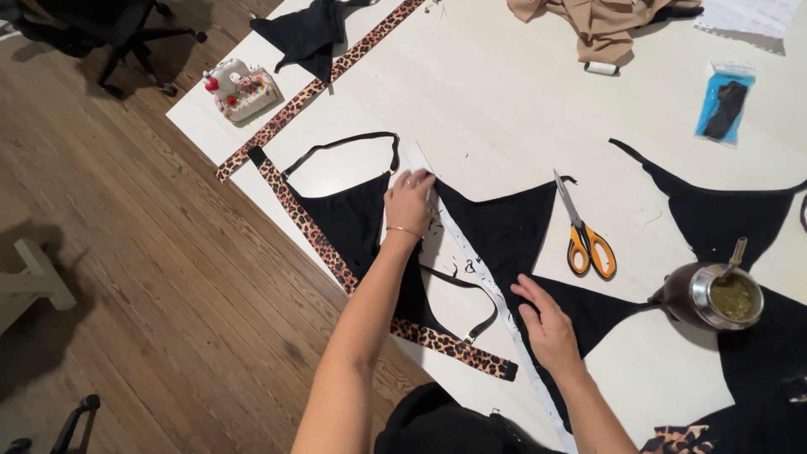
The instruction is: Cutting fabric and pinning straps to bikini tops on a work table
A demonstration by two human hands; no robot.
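On the white worktable (504, 101), the left hand (409, 202) lies flat with fingers together, gripping nothing, its fingertips pressing the upper end of a long white paper strip with black markings (487, 286). Just left of that hand sits a black triangular fabric piece (349, 223) edged with a leopard-print elastic band (303, 219), a thin black strap (340, 145) looping above it. Further up-left of the hand lie a second leopard-print strip (315, 84) and a small white pincushion box with coloured pins (239, 88).

Between the two hands runs the paper strip. The right hand (546, 324) rests open, palm down, holding nothing, flat on a second black triangular fabric piece (504, 227) just right of the strip. Up-right of this hand lie orange-handled scissors (584, 235); to its right stands a dark gourd cup with a metal straw (714, 294).
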